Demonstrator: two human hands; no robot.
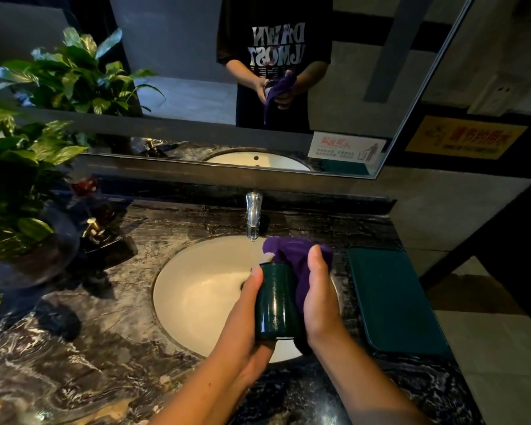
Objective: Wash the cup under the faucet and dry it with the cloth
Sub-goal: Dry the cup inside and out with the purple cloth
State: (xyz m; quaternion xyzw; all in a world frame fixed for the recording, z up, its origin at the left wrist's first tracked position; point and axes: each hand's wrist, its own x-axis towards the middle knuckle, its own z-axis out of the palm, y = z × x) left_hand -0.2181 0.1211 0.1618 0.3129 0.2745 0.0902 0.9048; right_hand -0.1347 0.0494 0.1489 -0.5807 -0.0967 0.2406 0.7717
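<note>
Over the white oval basin (196, 289), below the chrome faucet (253, 214), the left hand (246, 320) grips a dark green glossy cup (275, 302); the right hand (319, 296) presses a purple cloth (295, 256) against it. Rotating the cup should dry it evenly.

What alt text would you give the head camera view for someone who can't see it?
Over a white sink, the left hand holds a dark green cup while the right hand presses a purple cloth against it. The faucet shows no water; a green tray lies right.
</note>
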